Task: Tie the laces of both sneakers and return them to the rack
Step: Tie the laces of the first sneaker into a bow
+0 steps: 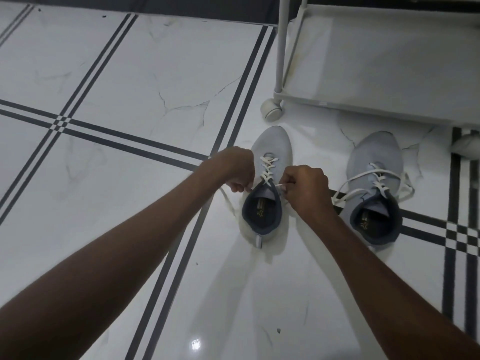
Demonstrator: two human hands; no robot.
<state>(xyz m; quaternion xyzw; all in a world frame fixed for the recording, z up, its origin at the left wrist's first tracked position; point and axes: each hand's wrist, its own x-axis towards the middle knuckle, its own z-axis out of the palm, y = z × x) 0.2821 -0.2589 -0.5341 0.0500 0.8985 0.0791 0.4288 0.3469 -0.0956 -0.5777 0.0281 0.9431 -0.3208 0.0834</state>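
Two light grey sneakers with white laces and dark collars stand on the tiled floor, toes pointing away from me. The left sneaker (272,149) has my hands on either side of its tongue. My left hand (233,168) pinches one white lace end at the shoe's left side. My right hand (304,185) pinches the other lace end at its right side. The right sneaker (374,162) stands apart, and its loose laces (405,183) spill onto the floor.
A white wheeled rack (389,110) stands at the top right, its bottom shelf bare, a caster (271,109) just beyond the left sneaker's toe. Glossy white floor tiles with dark stripes (145,141) spread to the left and toward me.
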